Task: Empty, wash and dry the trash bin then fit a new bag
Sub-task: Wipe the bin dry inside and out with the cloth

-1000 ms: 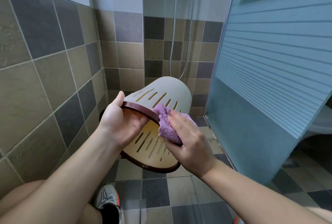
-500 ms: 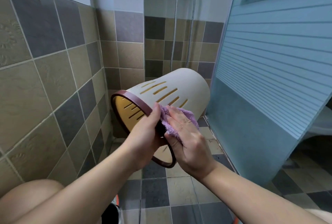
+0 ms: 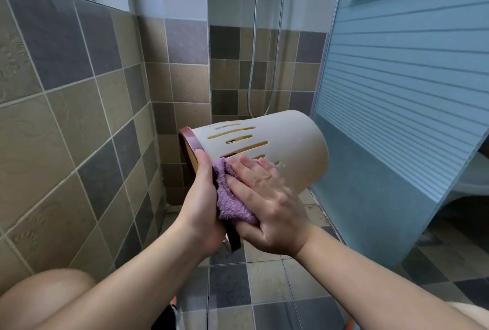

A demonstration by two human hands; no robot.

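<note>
A beige slotted trash bin [image 3: 285,144] with a dark red rim is held on its side in mid-air, its mouth turned left and its base pointing right. My left hand [image 3: 202,202] grips the rim at the near side. My right hand [image 3: 267,197] presses a purple cloth [image 3: 229,202] flat against the bin's outer wall just behind the rim. The inside of the bin is almost hidden from this angle.
Tiled walls close in on the left and behind. A shower hose [image 3: 254,65] hangs on the back wall. A frosted blue shower door [image 3: 397,91] stands at the right. The tiled floor [image 3: 264,284] lies below, with my knee [image 3: 50,298] at lower left.
The bin has turned so its mouth now faces left instead of toward me. My right hand with the cloth has moved from the rim onto the outer wall.
</note>
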